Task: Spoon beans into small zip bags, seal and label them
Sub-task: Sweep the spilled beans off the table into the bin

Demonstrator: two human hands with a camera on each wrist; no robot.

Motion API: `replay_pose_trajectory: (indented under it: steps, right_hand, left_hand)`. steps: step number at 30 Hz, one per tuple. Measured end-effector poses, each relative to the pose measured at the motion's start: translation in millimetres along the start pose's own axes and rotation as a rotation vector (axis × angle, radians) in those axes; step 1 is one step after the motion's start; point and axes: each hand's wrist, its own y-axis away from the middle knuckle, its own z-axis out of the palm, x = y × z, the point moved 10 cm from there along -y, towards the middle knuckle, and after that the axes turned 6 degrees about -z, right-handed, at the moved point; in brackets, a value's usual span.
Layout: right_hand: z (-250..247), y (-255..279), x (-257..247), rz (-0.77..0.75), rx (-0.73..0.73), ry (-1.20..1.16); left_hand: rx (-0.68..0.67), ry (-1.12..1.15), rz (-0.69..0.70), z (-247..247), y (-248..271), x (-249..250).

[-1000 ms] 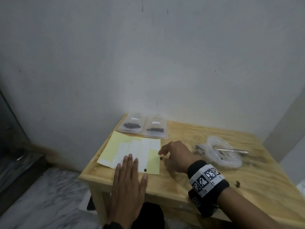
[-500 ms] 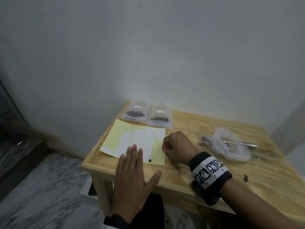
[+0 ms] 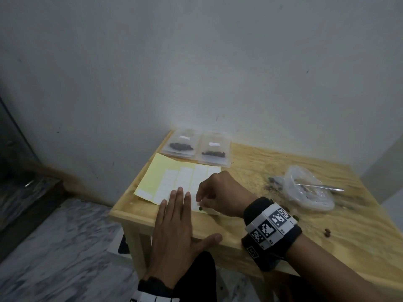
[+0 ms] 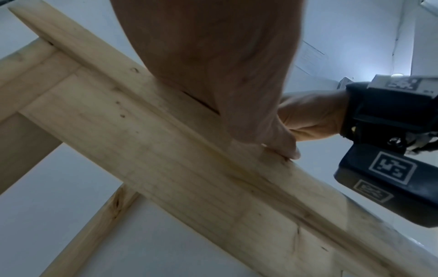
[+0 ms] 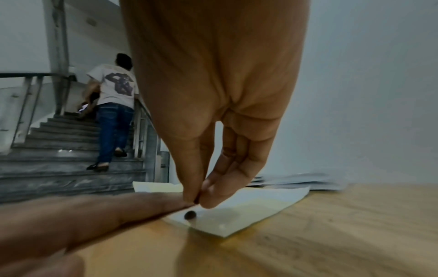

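A yellow label sheet (image 3: 174, 171) with white stickers lies on the wooden table (image 3: 272, 162). My left hand (image 3: 177, 205) rests flat on its near edge, fingers straight, with the thumb (image 4: 284, 148) on the table's front edge. My right hand (image 3: 199, 200) hovers over the sheet's near right corner. In the right wrist view its thumb and forefinger pinch a small dark bean (image 5: 196, 201). A second bean (image 5: 190, 215) lies on the sheet just below it. Two filled, labelled zip bags (image 3: 181, 144) (image 3: 214, 151) lie at the back.
An open clear bag of beans (image 3: 309, 197) with a metal spoon (image 3: 320, 186) in it sits at the right. Loose beans (image 3: 327, 232) lie near the right front. A wall stands behind the table. In the right wrist view a person (image 5: 113, 105) climbs stairs at the left.
My right hand has moved left from the bare wood onto the sheet's corner and picked up the bean that lay beside it. My left thumb has spread out along the table edge.
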Motion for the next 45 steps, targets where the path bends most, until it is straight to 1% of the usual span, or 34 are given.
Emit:
replay_pose_trajectory:
  steps: [2, 4, 13, 18, 23, 27, 33, 36, 39, 45]
  right_hand:
    - [9, -3, -2, 0.001, -0.043, 0.008]
    - [13, -4, -2, 0.016, -0.063, 0.011]
    - [10, 1, 2, 0.087, -0.074, 0.113]
    - [4, 17, 11, 0.113, -0.097, 0.139]
    - [-9, 46, 39, 0.183, -0.06, 0.054]
    - [-30, 76, 59, 0.228, 0.025, 0.034]
    - [-42, 114, 80, 0.231, 0.101, 0.053]
    - [-42, 118, 74, 0.192, 0.141, 0.045]
    - [-32, 113, 62, 0.152, 0.127, 0.026]
    - [-22, 105, 55, 0.179, 0.094, 0.064]
  left_hand:
    - [-0.015, -0.009, 0.003, -1, 1, 1]
    - [0.002, 0.016, 0.008, -4, 0, 1]
    - [0.03, -0.002, 0.014, 0, -3, 0]
    - [0.03, -0.02, -0.003, 0, -3, -2]
    - [0.013, -0.049, 0.001, 1, -4, -3]
    - [-0.006, -0.073, 0.002, 0, -3, -2]
    - [-0.026, -0.099, 0.037, 0, -3, 5]
    - [-0.047, -0.105, 0.027, 1, -4, 6]
    - [-0.052, -0.107, 0.018, 0, -4, 8]
    - [-0.056, -0.131, 0.011, -4, -5, 20]
